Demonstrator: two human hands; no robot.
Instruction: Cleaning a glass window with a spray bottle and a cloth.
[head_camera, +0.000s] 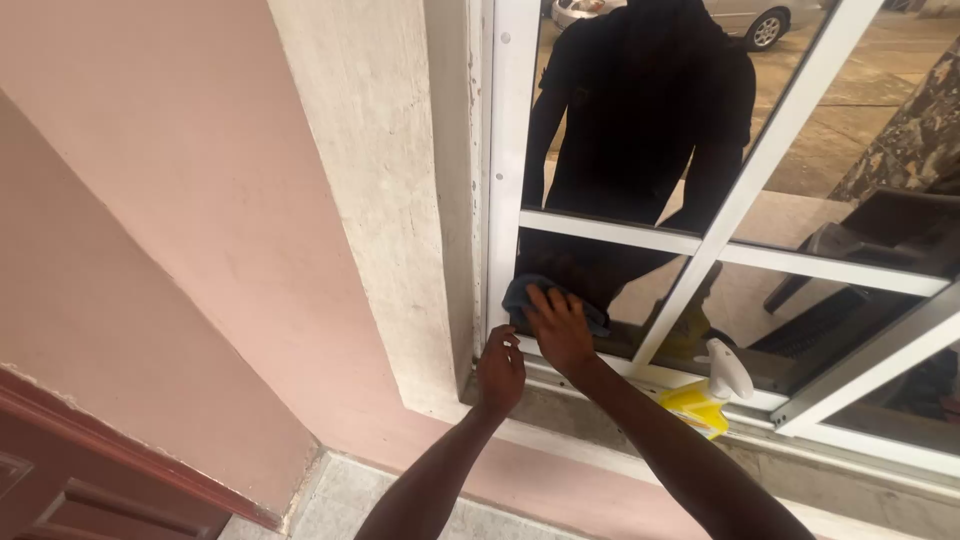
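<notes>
My right hand (560, 328) presses a blue-grey cloth (518, 296) flat against the lower left corner of a window pane (640, 160). My left hand (500, 372) rests with fingers bent on the bottom of the white window frame (505, 150), just below and left of the cloth, and holds nothing. The glass reflects a dark-clothed figure and my arms.
A yellow spray bottle with a white trigger head (708, 392) stands on the concrete sill (600, 425) to the right of my right forearm. A rough grey pillar (390, 200) and pink wall (150, 200) lie left; a brown door edge (90, 470) sits at bottom left.
</notes>
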